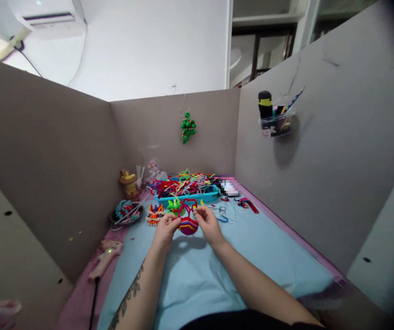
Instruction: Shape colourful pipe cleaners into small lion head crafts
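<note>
My left hand [165, 229] and my right hand [208, 222] hold up a small striped pipe-cleaner basket [187, 223] in red, pink, purple and yellow above the light blue mat [252, 256]. Each hand pinches one side of it, and its red looped handle rises between my fingers. A green pipe-cleaner figure [174, 206] sits just behind the left hand. An orange and blue pipe-cleaner piece [154, 214] lies to the left of it.
A blue tray [186, 196] heaped with coloured pipe cleaners stands at the back. Scissors [220, 211] lie right of my hands. A dark bowl [127, 213], a yellow-lidded jar [130, 183] and a glue gun [106, 256] are at left. Grey cardboard walls enclose the desk.
</note>
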The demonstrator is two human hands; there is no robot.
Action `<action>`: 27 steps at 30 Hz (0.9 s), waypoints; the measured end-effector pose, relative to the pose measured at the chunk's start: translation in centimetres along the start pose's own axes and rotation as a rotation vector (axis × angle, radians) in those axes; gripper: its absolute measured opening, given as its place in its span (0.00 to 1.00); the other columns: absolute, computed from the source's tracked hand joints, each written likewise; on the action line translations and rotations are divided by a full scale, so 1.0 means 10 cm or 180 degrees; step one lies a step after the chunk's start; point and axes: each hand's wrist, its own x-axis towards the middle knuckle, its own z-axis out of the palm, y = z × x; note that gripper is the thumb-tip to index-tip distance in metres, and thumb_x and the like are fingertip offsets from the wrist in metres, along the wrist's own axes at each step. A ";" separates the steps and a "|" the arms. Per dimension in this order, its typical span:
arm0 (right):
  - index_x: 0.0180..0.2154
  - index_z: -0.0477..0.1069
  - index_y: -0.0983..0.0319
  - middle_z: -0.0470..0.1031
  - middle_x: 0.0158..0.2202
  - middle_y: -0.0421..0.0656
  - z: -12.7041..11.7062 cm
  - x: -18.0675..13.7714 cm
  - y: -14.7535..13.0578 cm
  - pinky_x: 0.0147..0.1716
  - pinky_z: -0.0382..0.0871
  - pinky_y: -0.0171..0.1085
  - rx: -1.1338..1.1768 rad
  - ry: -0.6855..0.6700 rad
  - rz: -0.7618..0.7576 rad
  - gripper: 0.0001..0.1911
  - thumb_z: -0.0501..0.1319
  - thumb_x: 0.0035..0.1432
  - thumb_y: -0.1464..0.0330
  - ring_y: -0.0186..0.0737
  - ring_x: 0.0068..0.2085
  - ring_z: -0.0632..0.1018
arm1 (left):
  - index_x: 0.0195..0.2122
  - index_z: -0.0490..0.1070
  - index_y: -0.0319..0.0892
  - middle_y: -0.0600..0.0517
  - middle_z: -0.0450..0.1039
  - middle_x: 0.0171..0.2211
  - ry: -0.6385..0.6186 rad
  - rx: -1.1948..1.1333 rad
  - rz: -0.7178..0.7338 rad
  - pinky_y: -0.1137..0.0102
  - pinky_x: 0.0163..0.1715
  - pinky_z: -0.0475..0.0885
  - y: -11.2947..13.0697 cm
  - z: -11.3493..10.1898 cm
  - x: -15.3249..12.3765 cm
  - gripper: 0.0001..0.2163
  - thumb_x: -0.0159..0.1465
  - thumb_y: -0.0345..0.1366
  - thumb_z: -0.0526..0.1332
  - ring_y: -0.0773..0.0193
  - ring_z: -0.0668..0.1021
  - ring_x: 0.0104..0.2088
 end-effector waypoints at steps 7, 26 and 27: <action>0.33 0.74 0.58 0.65 0.51 0.48 -0.14 0.05 -0.06 0.46 0.64 0.42 -0.0217 -0.0394 0.0089 0.13 0.61 0.49 0.57 0.49 0.55 0.64 | 0.30 0.62 0.41 0.58 0.71 0.24 -0.0203 -0.0705 -0.0393 0.73 0.28 0.69 0.06 -0.12 0.02 0.19 0.42 0.34 0.71 0.70 0.74 0.25; 0.16 0.67 0.62 0.66 0.51 0.48 -0.01 0.01 -0.07 0.51 0.56 0.43 -0.0154 0.0112 0.0386 0.14 0.67 0.40 0.60 0.49 0.51 0.66 | 0.29 0.63 0.40 0.57 0.67 0.24 -0.0716 0.0813 0.0746 0.76 0.28 0.65 -0.02 0.03 -0.06 0.12 0.51 0.37 0.66 0.71 0.71 0.25; 0.14 0.66 0.62 0.69 0.47 0.47 -0.01 0.02 -0.04 0.49 0.58 0.43 0.0102 0.0120 0.0584 0.16 0.67 0.38 0.60 0.48 0.48 0.69 | 0.30 0.63 0.40 0.57 0.66 0.25 -0.0795 0.0856 0.0774 0.76 0.28 0.65 -0.03 0.02 -0.06 0.11 0.52 0.37 0.65 0.71 0.71 0.26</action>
